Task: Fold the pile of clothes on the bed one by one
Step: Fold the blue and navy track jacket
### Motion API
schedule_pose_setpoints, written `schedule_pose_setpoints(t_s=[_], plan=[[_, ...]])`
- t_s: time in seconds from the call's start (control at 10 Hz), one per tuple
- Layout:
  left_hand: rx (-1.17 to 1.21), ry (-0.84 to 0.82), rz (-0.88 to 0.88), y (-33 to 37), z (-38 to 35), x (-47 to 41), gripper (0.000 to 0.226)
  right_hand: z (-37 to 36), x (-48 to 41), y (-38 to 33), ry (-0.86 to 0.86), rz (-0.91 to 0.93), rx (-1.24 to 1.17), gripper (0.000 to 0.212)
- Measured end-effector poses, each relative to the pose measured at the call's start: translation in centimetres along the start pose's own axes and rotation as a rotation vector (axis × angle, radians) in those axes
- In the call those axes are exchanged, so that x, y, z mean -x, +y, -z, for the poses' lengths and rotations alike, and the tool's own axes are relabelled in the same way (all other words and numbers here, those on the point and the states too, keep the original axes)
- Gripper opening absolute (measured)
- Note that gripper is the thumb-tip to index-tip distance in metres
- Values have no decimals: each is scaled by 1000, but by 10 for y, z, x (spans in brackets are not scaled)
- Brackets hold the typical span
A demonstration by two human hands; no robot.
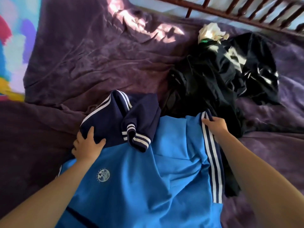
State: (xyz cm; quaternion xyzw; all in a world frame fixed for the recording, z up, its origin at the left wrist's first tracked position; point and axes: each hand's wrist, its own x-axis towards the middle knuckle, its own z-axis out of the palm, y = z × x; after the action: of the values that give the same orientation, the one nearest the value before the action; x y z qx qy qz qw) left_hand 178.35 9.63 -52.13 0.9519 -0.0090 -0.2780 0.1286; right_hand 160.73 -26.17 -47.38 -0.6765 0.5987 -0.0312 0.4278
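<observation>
The blue shirt lies spread front-up on the bed, just below the person. It looks light, soft and limp, a smooth sports knit that will likely slide and wrinkle rather than hold a crease. The shoulders and striped side seams are the firmest places to take it.

The left hand grips the navy shoulder, thumb spread across the cloth. The right hand pinches the striped seam at the other shoulder. A navy sleeve lies crumpled over the chest and needs smoothing out.

The pile of dark clothes touches the shirt's right edge and seems to reach under it. A pale garment sits behind the pile, near the wooden rail.
</observation>
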Motion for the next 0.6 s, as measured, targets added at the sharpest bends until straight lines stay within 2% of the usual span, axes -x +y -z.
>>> schedule_pose_setpoints(t_s=[0.1,0.2,0.3,0.4,0.5,0.6], plan=[[33,15,0,8,3,8,70,36,8,-22,178,-8,-299,9],[84,91,-31,24,12,14,67,101,5,-54,366,40,-583,14],[108,149,-109,46,19,17,63,159,-9,-76,487,48,-640,30],[103,123,-143,61,18,19,60,187,-33,-68,512,-26,-653,37],[40,69,-108,56,12,20,60,178,-56,-41,323,-137,-308,13],[35,35,3,31,3,23,60,137,-38,-14,126,-157,-21,5]])
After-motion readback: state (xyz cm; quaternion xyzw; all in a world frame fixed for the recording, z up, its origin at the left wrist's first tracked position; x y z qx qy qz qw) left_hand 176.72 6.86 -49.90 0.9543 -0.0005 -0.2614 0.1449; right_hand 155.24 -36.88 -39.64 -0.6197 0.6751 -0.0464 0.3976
